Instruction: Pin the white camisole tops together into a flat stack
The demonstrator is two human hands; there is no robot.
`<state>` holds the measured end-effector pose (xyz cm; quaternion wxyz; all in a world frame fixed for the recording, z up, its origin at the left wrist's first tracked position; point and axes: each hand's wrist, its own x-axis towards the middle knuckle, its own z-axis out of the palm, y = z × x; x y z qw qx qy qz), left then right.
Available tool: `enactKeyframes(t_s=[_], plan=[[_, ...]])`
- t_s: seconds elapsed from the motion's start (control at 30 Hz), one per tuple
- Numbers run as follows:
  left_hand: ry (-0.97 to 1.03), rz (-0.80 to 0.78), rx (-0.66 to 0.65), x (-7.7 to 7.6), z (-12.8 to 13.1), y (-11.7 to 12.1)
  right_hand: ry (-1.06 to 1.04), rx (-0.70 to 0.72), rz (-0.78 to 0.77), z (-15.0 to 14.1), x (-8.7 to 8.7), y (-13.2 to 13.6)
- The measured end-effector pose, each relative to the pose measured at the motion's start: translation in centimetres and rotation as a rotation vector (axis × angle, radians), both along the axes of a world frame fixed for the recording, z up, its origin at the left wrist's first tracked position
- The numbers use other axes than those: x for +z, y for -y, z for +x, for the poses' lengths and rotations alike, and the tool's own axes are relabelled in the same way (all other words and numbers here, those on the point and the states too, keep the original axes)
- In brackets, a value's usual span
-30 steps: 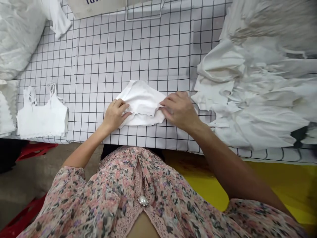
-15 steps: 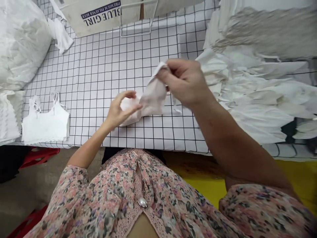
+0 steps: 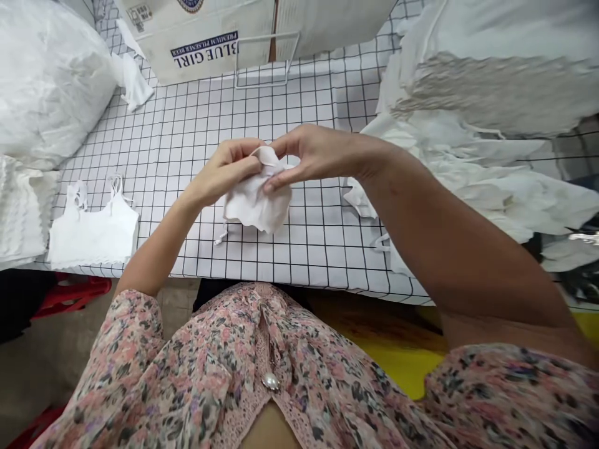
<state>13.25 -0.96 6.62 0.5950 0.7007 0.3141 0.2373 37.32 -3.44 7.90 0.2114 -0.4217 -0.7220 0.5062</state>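
A small white camisole top is bunched up over the middle of the table, its wavy hem hanging toward me and a thin strap dangling at its lower left. My left hand pinches the upper left edge of the cloth between thumb and fingers. From the other side, my right hand grips it, with the thumb across the front and the fingers behind the top edge. Flat on the table to the left lies another white camisole top with thin straps and a scalloped hem.
A large clear bag of white items and a stack of white lace-edged pieces are at left. Behind stand a cardboard box and a white wire frame. Heaped white garments cover the right of the checked tablecloth.
My right hand has come down and left to meet my left hand, which has closed on the cloth. The camisole top is now gathered between both hands. The view has shifted slightly.
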Motion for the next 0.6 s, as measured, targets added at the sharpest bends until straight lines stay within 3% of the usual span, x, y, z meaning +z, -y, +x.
enactKeyframes(t_s=[0.07,0.17,0.23,0.3,0.37,0.43,0.6], plan=[[-0.112,0.198,0.106,-0.4,-0.7,-1.1,-0.148,-0.088,-0.016,-0.2,0.8,0.2],[-0.278,0.392,0.391,-3.0,-2.2,-2.8,-0.365,-0.236,-0.009,0.7,2.0,0.5],[-0.227,0.271,0.525,-4.8,-2.8,-3.8,-0.439,-0.298,-0.037,1.6,2.3,0.6],[-0.062,-0.021,0.529,-5.6,-3.2,-4.2,-0.457,-0.385,-0.053,2.5,1.9,0.6],[0.131,-0.288,0.458,-5.3,-3.4,-4.1,-0.457,-0.471,-0.030,3.6,1.0,0.4],[0.290,-0.399,0.399,-4.1,-3.6,-3.4,-0.453,-0.523,0.017,4.8,-0.2,-0.1],[0.389,-0.305,0.401,0.5,-3.0,-1.0,-0.387,-0.597,0.067,5.6,-2.5,-2.7]])
